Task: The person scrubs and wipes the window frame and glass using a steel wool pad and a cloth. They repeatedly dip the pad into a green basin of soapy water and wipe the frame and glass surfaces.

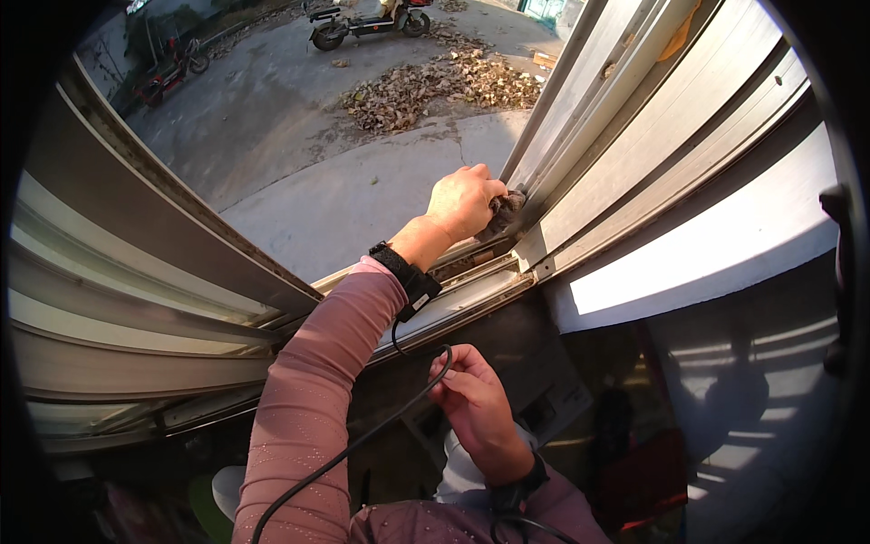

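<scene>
At the lower right corner of the open window, my left hand (464, 202) grips a crumpled dark cloth (504, 212) against the metal frame. Much of the cloth is hidden by the fingers and shadow. The sliding track (476, 262) runs below that wrist and has brown dirt in it. On the inner side of the sill, my right hand (474, 401) pinches a thin black cable (380, 427) between thumb and fingers. This cable loops up towards the black strapped device (406, 282) on my left wrist and trails down over the pink sleeve.
Window sashes (170, 224) stand to the left, and the metal frame (652, 163) rises on the right. A white ledge (707, 251) juts out beside it. Outside, dry leaves (442, 88) lie on concrete near an electric scooter (370, 24). Indoors, a red object (642, 479) sits low in shadow.
</scene>
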Motion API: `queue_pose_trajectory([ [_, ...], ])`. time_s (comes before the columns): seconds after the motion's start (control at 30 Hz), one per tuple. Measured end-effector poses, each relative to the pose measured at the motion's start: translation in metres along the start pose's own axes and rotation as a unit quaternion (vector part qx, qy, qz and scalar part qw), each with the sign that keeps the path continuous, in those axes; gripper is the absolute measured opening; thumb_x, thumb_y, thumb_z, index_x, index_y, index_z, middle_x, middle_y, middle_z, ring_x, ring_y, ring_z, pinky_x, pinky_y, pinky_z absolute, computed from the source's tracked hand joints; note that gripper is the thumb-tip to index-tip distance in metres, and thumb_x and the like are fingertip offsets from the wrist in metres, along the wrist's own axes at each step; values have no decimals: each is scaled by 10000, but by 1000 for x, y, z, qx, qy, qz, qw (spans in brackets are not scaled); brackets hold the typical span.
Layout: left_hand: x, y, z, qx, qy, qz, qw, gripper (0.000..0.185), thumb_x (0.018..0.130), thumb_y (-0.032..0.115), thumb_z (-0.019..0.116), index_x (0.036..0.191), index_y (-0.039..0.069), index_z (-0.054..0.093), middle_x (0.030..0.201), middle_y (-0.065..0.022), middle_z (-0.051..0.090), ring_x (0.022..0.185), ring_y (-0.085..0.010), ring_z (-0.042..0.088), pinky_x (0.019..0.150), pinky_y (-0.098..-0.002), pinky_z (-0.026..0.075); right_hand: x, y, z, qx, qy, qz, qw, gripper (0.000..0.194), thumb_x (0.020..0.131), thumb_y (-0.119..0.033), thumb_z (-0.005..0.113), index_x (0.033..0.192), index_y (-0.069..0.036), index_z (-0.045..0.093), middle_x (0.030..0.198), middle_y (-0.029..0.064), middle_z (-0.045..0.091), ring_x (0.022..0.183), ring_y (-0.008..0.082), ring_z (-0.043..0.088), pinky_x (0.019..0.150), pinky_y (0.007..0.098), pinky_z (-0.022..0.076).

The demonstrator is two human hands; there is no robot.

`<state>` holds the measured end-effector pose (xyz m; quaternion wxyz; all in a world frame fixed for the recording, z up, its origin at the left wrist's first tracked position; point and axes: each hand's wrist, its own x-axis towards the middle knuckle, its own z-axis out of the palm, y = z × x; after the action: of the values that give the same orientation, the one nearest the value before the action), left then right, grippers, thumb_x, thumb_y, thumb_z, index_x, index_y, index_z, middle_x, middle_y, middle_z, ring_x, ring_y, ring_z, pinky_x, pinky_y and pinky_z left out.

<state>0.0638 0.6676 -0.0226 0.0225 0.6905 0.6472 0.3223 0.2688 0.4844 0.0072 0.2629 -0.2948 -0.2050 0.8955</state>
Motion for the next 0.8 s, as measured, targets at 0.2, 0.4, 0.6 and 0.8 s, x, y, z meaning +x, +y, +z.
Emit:
queue_pose_trajectory([
  [0.2,2,2,-32,-9,6,19,1000,246,759,107,614,933,214,750,969,-58,641,984,-295,620,820,-413,529,5,6,-2,-2,7,-17,1000,132,926,-28,572,1039,-92,548,978,23,627,825,104,593,767,239,490],
  [0.4,-27,13,-34,3,-95,39,995,333,705,80,653,1003,194,747,985,-42,647,989,-288,625,817,-403,533,6,11,0,-11,-6,16,1000,144,896,13,587,1009,-71,554,961,53,606,833,134,577,769,258,479],
  [0.6,-50,18,-17,-32,-120,58,991,364,709,58,660,1044,176,738,1015,-56,649,1034,-302,609,862,-410,526,3,16,5,-51,-47,24,997,133,904,-8,580,1013,-80,557,972,44,627,826,122,595,767,252,488],
  [0.8,-57,35,3,-29,-179,71,981,322,741,78,654,1034,182,738,1002,-77,642,1014,-319,617,863,-423,519,4,13,5,-74,-44,2,996,142,886,12,574,1001,-70,560,928,55,641,782,112,586,735,229,481],
])
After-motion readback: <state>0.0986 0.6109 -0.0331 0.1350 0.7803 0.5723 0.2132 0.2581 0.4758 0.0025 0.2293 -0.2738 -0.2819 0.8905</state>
